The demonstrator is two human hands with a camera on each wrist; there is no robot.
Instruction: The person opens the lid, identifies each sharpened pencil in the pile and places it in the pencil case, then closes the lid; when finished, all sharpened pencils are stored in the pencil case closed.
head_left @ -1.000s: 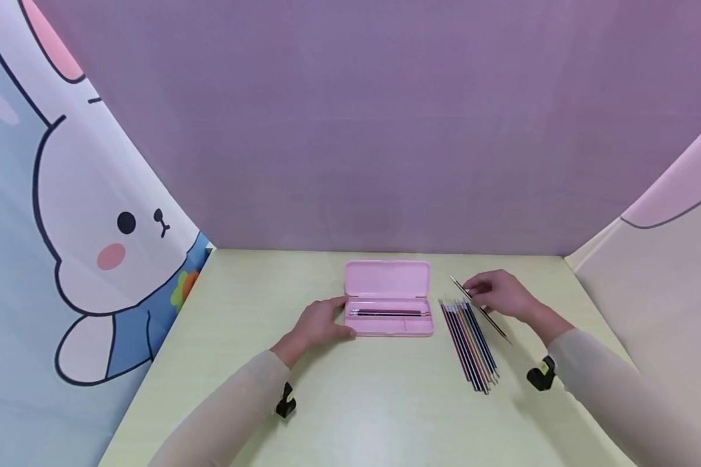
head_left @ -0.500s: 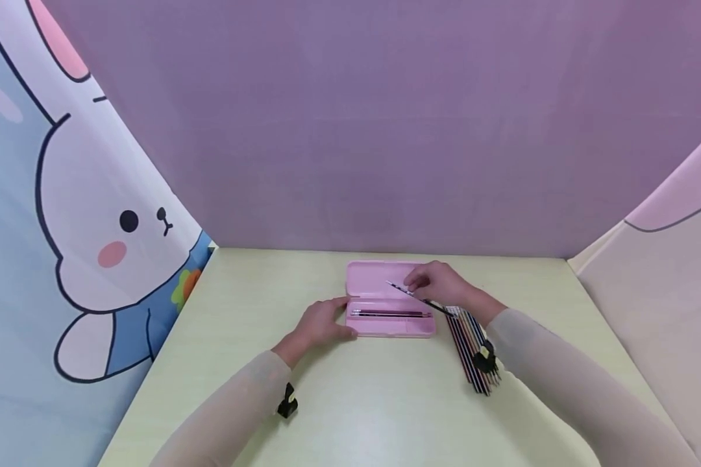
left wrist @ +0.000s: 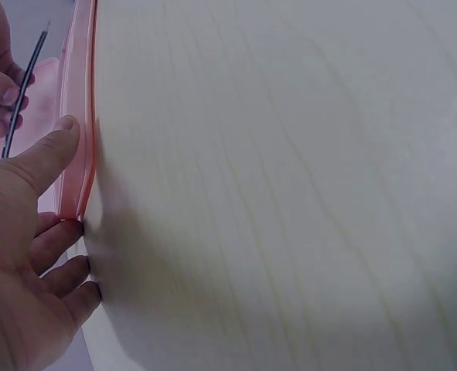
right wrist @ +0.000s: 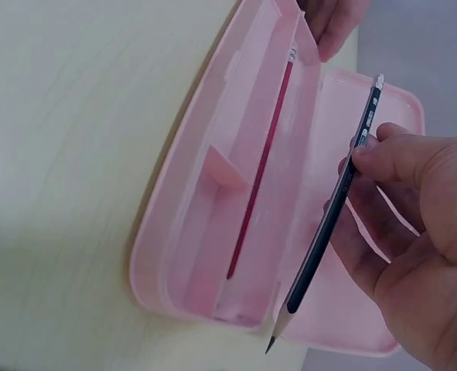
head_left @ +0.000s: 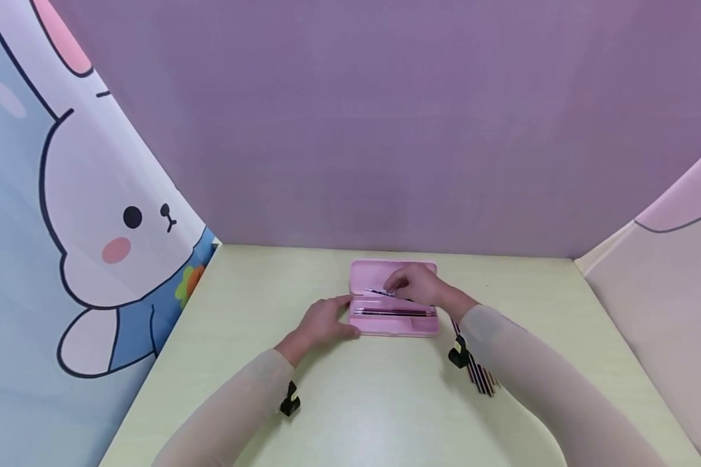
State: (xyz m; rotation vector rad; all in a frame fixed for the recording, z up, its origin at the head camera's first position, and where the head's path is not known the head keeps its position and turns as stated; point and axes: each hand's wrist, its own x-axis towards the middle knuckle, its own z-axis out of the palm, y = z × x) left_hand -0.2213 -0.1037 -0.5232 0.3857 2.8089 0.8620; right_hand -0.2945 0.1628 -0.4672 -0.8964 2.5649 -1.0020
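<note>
My left hand (head_left: 322,321) grips the left end of an open pink pencil case (head_left: 365,329); in the left wrist view its thumb lies against the case wall (left wrist: 79,166) and its fingers bend round the end. My right hand (head_left: 419,285) pinches a black pencil (right wrist: 335,205) between thumb and fingers, tilted above the case, near the raised lid (right wrist: 352,309). The pencil has a pale eraser end and a sharpened tip. Inside the long compartment lies a red pencil (right wrist: 263,166); a dark line beside it shows in the head view.
Right of the case, a bundle of several pencils (head_left: 480,379) lies on the table (head_left: 362,395), partly hidden under my right forearm. A small divider (right wrist: 226,171) splits the case's front compartment. A purple wall (head_left: 385,130) stands behind the table.
My right hand has carried the black pencil left from beside the pencil bundle to above the case. My left hand has stayed on the case's left end.
</note>
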